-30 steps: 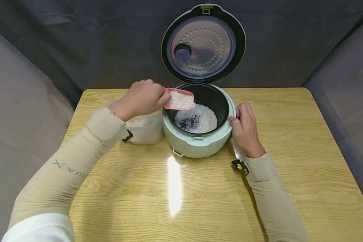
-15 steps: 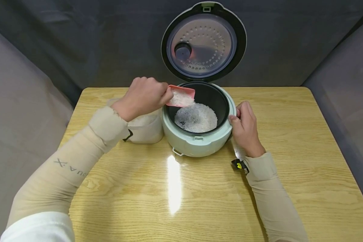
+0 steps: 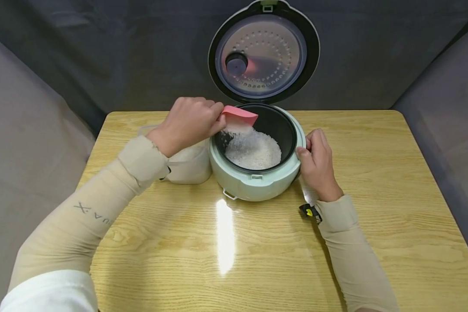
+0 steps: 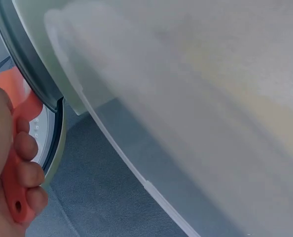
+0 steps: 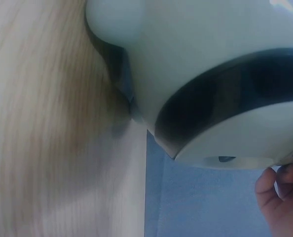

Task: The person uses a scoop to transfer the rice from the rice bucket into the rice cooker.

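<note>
In the head view my left hand (image 3: 191, 123) grips a pink scoop (image 3: 241, 113), tilted over a rice cooker (image 3: 253, 188). Rice falls from the scoop into the black inner pot (image 3: 282, 128), where a mound of white rice (image 3: 259, 151) lies. The left wrist view shows the fingers curled round the scoop's handle (image 4: 14, 192). On the cooker's right side, my right hand (image 3: 317, 164) holds its edge, thumb near the rim. In the right wrist view the right fingertips (image 5: 267, 182) touch the underside of the cooker's side; the rest of that hand is out of frame.
Left of the cooker, against it, stands a translucent container (image 3: 191, 169) with rice inside, partly under my left forearm. The cooker's lid (image 3: 273, 65) stands raised behind. All rest on a wooden table (image 3: 160, 260), with dark cloth (image 3: 140, 56) behind it.
The scoop has tipped further and moved slightly up and right with my left hand. Its rice has poured out, and the mound covers more of the pot's bottom. My right hand keeps its hold.
</note>
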`<state>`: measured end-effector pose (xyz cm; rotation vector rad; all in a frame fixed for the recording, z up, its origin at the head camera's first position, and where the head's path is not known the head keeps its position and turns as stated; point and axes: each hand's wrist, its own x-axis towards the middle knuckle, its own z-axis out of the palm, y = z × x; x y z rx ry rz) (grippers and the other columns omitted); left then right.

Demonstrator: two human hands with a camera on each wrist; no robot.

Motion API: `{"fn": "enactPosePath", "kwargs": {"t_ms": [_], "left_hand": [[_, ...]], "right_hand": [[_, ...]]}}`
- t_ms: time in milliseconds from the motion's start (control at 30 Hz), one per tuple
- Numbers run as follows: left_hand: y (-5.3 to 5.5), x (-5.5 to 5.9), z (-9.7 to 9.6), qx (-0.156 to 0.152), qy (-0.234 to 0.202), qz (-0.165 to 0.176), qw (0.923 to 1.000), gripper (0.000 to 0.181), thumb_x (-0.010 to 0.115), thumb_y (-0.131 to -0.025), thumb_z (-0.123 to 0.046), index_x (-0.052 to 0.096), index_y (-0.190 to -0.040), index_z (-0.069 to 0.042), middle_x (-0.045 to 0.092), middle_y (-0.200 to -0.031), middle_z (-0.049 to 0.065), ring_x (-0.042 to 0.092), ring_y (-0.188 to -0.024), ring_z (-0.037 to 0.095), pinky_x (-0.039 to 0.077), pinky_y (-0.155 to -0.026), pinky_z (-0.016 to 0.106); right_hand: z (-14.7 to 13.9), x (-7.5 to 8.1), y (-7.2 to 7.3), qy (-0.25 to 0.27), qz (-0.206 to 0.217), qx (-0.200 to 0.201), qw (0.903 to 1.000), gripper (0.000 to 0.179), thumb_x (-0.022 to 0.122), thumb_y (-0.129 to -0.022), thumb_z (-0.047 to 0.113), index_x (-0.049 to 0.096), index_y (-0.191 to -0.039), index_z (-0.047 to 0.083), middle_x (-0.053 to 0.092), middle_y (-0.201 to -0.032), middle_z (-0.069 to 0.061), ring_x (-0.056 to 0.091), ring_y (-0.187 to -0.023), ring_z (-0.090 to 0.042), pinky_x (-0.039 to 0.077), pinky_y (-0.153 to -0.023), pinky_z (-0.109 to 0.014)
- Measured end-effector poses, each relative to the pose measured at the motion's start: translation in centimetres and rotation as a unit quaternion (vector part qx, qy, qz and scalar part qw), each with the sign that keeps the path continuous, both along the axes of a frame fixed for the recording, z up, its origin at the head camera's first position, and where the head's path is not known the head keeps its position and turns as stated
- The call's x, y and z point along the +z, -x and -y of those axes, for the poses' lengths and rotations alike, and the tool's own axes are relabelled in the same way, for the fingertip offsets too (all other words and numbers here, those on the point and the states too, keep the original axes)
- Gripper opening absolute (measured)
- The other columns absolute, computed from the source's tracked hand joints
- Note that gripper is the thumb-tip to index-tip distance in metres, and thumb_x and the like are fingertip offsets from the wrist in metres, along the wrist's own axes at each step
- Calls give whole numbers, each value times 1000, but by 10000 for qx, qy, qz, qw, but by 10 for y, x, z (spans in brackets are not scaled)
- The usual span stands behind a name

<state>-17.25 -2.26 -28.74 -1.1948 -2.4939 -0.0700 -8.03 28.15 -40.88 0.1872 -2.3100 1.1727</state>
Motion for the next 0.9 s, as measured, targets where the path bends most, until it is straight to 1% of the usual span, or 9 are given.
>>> {"fn": "enactPosePath", "kwargs": {"t_ms": [133, 233, 433, 567, 700, 900], "left_hand": [[-1, -1, 0, -28, 42, -17, 10000, 28, 52, -101, -23, 65, -83, -6, 61, -64, 8, 51, -55, 23, 35, -49, 33], [-2, -1, 0, -44, 28, -23, 10000, 26, 54, -101, -23, 66, -85, -6, 62, -65, 8, 52, -57, 23, 38, -50, 34], [-1, -3, 1, -94, 30, -63, 9999, 24, 55, -100, -22, 67, -88, -6, 64, -68, 9, 52, -58, 23, 40, -52, 33], [-1, -3, 3, -134, 100, -120, 9998, 21, 55, -101, -21, 67, -93, -6, 68, -73, 10, 54, -61, 24, 43, -56, 34], [0, -2, 4, -166, 144, -98, 9997, 18, 56, -100, -20, 67, -96, -6, 70, -78, 11, 55, -64, 25, 45, -59, 35], [-1, -3, 5, -159, 64, -83, 9998, 20, 56, -100, -21, 67, -95, -5, 69, -75, 11, 54, -63, 25, 43, -59, 34]], "right_hand": [[0, 0, -1, -1, -15, -5, 10000, 18, 45, -81, 17, 39, -83, 0, 36, -83, -13, 32, -75, -12, 27, -71, -27], [0, -1, -1, 1, -25, 6, 10000, 18, 45, -81, 17, 39, -83, 0, 36, -83, -14, 32, -76, -12, 27, -71, -27], [0, -1, -2, 16, -45, 15, 10000, 19, 45, -81, 18, 39, -83, 0, 36, -83, -14, 32, -76, -11, 27, -72, -27], [0, -1, -2, 25, -64, 52, 10000, 19, 45, -81, 18, 39, -83, 0, 36, -83, -14, 32, -76, -10, 27, -72, -26], [0, -1, -2, 42, -72, 80, 9999, 20, 45, -82, 19, 39, -83, 0, 36, -83, -14, 32, -76, -10, 27, -72, -26], [0, -1, -2, -12, -91, 60, 9999, 22, 45, -83, 21, 39, -83, -1, 36, -83, -15, 32, -77, -11, 27, -72, -27]]}}
